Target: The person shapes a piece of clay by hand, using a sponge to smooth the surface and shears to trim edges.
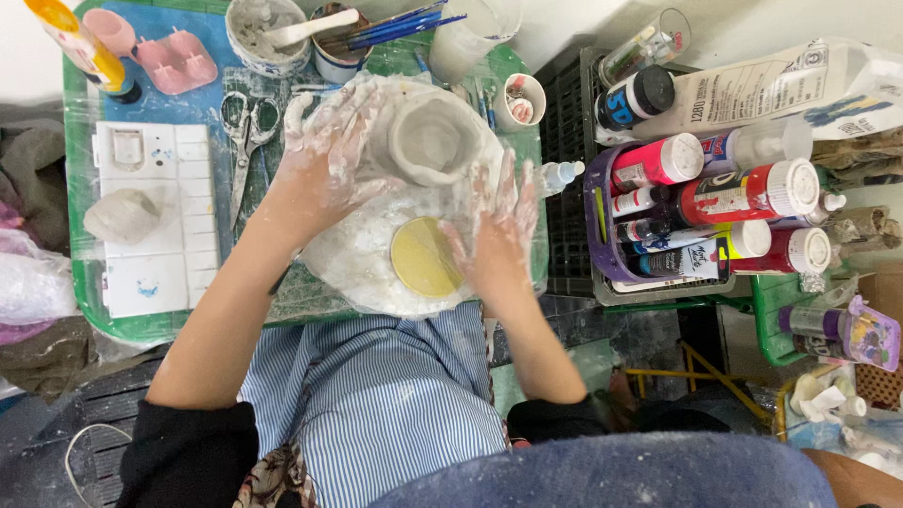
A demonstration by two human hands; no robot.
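Observation:
A small grey clay pot (430,141) stands upright on a plastic-covered white board (357,263) on the green table (80,235). My left hand (329,160), smeared with wet clay, cups the pot's left side. My right hand (499,230), also clay-covered, lies flat with fingers spread on the plastic just right of and below the pot. A flat yellow disc (423,256) rests on the board between my hands, close to the right one.
A white paint palette (155,216) with a grey clay lump (122,216) lies at left, scissors (246,136) beside it. Cups with brushes (339,47) and a bowl of slip (263,33) stand behind. A basket of paint bottles (715,207) sits at right.

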